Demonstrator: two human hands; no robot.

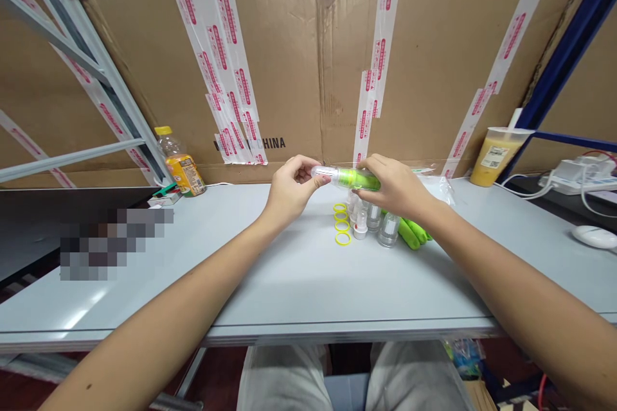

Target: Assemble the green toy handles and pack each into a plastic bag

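Note:
Above the table, a clear plastic tube with a bright green part inside [351, 178] lies level between my hands. My left hand [292, 189] pinches its clear left end between thumb and fingers. My right hand [398, 186] is closed around the green right end. Just below are several yellow rings [342, 239] in a column. Small clear nozzle-like pieces [360, 226] and clear plastic cylinders [388, 231] stand beside them, partly hidden by my right hand. Green tube-shaped pieces [412, 233] lie under my right wrist.
A juice bottle with a yellow cap [186, 167] stands back left, a drink cup with a straw [499, 157] back right. A clear plastic bag [436, 186] lies behind my right hand. A white mouse [594, 237] sits far right. Taped cardboard [289, 64] walls the back.

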